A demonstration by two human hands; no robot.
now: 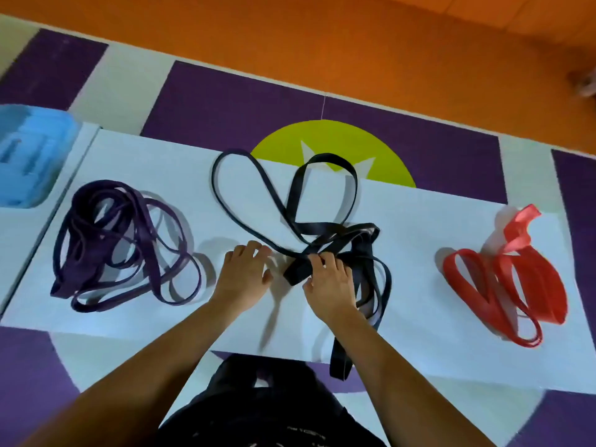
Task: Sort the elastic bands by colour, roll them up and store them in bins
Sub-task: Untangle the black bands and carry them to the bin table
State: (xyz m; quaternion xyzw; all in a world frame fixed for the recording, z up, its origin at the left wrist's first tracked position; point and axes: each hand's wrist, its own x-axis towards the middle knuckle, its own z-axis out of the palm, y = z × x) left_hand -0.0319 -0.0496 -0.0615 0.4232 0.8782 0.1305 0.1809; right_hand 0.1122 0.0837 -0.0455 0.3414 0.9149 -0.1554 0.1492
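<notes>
The black bands (322,228) lie in a loose tangle at the middle of the white table (161,162). Two long loops reach toward the far edge, and the bulk of the heap sits right of centre. One strand (338,359) hangs over the near edge. The folded end (295,272) of one wide black band sticks out on the left side of the heap, and the right grip (332,285) has it pinched between thumb and curled fingers, so the band runs out from under the fingertips toward the far left. The rest of the tangle lies under and to the right of that hand. The left grip (243,272) is open, fingers spread and pointing toward the far edge, and holds nothing. It rests on or just over the bare table just beside the folded end; whether its fingertips touch the nearest black strand cannot be told. Toward the left edge, well apart, the purple bands (143,237) lie in a loose coil. Near the right edge the red bands (545,285) lie in a looped heap. A pale blue bin (29,162) sits off the far left corner, blurred. Beneath the table is a purple and white floor mat (225,98).
</notes>
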